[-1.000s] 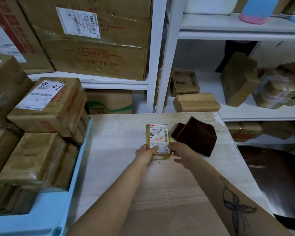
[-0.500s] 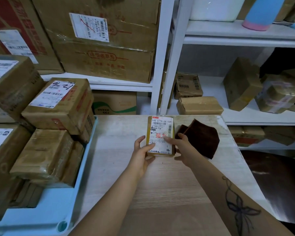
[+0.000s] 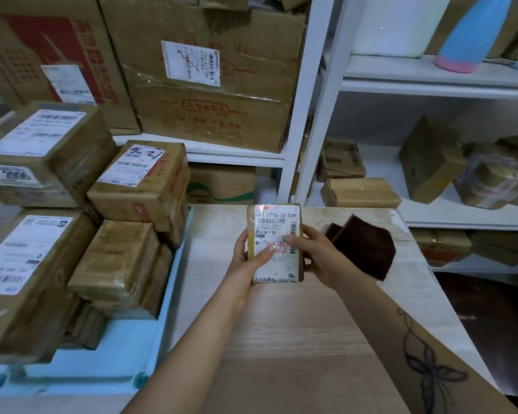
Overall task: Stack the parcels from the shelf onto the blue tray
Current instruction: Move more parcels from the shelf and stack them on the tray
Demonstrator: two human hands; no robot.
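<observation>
A small flat parcel (image 3: 277,231) with a white shipping label is held up over the wooden table (image 3: 296,339), label facing me. My left hand (image 3: 245,264) grips its left edge with the thumb across the label. My right hand (image 3: 317,258) grips its right edge, thumb on the label too. The blue tray (image 3: 114,360) sits at the left of the table, with several taped brown parcels (image 3: 123,264) stacked on it. More parcels (image 3: 361,192) lie on the white shelf (image 3: 431,216) behind the table.
A folded dark brown cloth (image 3: 365,249) lies on the table just right of my right hand. Big cardboard boxes (image 3: 210,79) fill the upper left shelf. A dark chair seat (image 3: 491,324) stands to the right of the table.
Both hands have lifted the small parcel off the table and brought it closer to me, tilting its label up. My view has shifted a little right and down.
</observation>
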